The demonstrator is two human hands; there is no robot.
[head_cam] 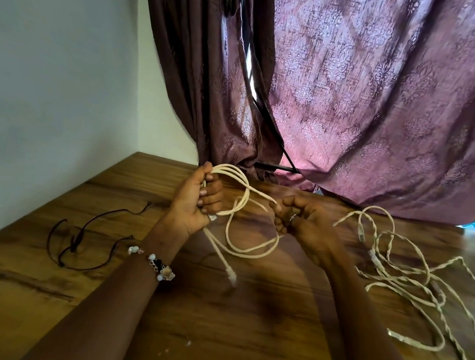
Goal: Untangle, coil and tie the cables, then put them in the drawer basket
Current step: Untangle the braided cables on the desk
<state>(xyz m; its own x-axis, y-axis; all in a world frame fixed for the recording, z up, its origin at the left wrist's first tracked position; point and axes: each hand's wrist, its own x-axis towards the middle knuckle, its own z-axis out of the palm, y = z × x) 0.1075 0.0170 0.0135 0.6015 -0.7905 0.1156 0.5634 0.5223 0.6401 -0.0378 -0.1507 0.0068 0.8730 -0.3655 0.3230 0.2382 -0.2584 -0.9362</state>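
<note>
The left hand (199, 196) grips loops of the cream cable (246, 198) with curled fingers; the right hand (299, 218) pinches its strand above the wooden table (43, 291).

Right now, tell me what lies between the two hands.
In the head view, loops of the cream cable span from the left hand to the right hand, above bare wooden table.

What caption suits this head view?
Left hand grips white cable loops; right hand pinches its strand above wooden table.
</note>
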